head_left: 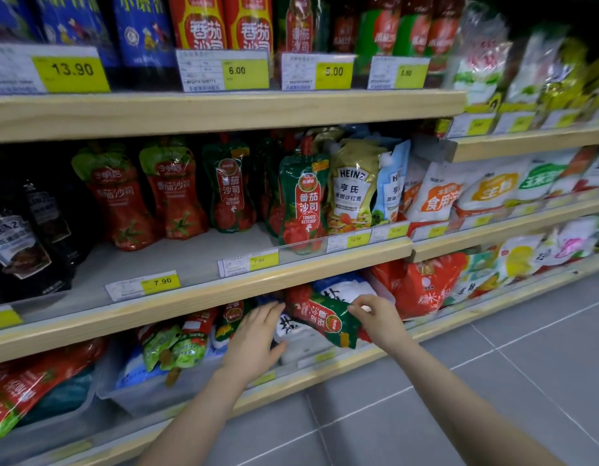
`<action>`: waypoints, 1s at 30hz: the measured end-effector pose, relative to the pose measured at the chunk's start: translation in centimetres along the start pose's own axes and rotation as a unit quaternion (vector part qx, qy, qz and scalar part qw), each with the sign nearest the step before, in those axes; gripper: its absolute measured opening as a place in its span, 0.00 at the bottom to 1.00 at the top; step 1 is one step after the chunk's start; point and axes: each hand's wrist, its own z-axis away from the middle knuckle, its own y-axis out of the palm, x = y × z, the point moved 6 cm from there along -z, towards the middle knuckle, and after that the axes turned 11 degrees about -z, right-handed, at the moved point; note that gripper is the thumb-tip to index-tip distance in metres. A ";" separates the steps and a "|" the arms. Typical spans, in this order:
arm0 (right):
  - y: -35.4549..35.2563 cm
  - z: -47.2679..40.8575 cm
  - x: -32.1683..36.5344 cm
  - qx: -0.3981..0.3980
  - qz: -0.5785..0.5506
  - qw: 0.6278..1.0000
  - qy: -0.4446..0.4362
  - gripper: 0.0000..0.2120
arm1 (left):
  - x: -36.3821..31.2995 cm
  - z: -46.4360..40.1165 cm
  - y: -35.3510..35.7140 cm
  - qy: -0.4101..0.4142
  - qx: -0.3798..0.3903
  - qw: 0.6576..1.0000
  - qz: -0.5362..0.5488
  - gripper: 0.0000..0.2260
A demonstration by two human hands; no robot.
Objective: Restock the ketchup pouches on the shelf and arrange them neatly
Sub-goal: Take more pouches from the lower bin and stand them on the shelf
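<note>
My right hand [378,317] grips a green-and-red ketchup pouch [321,316] by its edge; the pouch lies sideways at the bottom shelf, just under the middle shelf's wooden lip [204,297]. My left hand [257,334] is beside it, fingers spread, reaching among the stock below and holding nothing. On the middle shelf two matching green ketchup pouches stand upright, one further back [229,193] and one at the front edge [301,203]. Left of them stand two red ketchup pouches [123,200] [175,190].
Heinz salad-dressing pouches [353,183] stand right of the green ketchup, black Heinz pouches [26,237] at far left. A clear bin [150,388] on the bottom shelf holds loose pouches. Price tags line the shelf edges. Grey tiled floor [493,381] lies to the right.
</note>
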 end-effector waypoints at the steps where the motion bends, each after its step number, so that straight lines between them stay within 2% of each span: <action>1: -0.9 0.2 0.6 -0.007 0.009 1.000 -0.023 0.06 | -1.1 -0.7 -0.3 0.012 -0.002 1.000 0.011 0.31; 4: -2.3 0.5 3.3 0.041 0.073 0.989 -0.123 0.06 | -4.0 -2.6 -0.7 0.038 0.001 0.998 0.050 0.37; 7: -3.0 0.7 6.9 0.082 0.132 0.962 -0.225 0.06 | -6.2 -4.2 -0.5 0.044 0.032 0.994 0.098 0.41; 10: -3.6 0.4 9.7 0.129 0.187 0.934 -0.275 0.07 | -6.9 -5.3 -0.7 0.016 0.049 0.991 0.121 0.35; 12: -4.3 0.1 10.8 0.151 0.206 0.925 -0.283 0.07 | -7.0 -5.6 -0.5 0.005 0.096 0.984 0.153 0.31; 15: -4.4 0.1 11.1 0.163 0.216 0.918 -0.290 0.07 | -7.7 -5.1 0.0 0.007 0.155 0.964 0.218 0.30; 17: -4.5 0.0 10.5 0.132 0.144 0.943 -0.268 0.05 | -7.8 -4.6 0.0 -0.005 0.156 0.955 0.254 0.25; 19: -5.6 -0.3 9.0 0.039 -0.051 0.979 -0.194 0.07 | -7.7 -3.9 0.3 -0.026 0.161 0.940 0.300 0.22; 21: -6.0 -0.1 6.5 -0.026 -0.231 0.968 -0.095 0.17 | -7.4 -3.2 0.7 -0.054 0.162 0.923 0.346 0.22; 22: -5.2 0.2 5.2 -0.014 -0.282 0.958 -0.046 0.22 | -7.1 -3.0 0.7 -0.070 0.155 0.917 0.361 0.22; 23: -3.9 0.8 4.2 0.014 -0.309 0.951 -0.009 0.23 | -6.9 -2.9 0.4 -0.082 0.142 0.915 0.368 0.21; 25: -1.3 1.8 2.9 0.063 -0.315 0.946 0.029 0.20 | -6.6 -3.1 -0.6 -0.089 0.109 0.918 0.371 0.19; 27: 0.2 2.1 2.7 0.055 -0.298 0.953 0.030 0.17 | -6.6 -3.5 -2.0 -0.082 0.073 0.927 0.360 0.18; 30: 0.7 1.5 3.6 0.007 -0.281 0.959 0.016 0.17 | -6.3 -3.9 -3.9 -0.074 0.039 0.935 0.345 0.19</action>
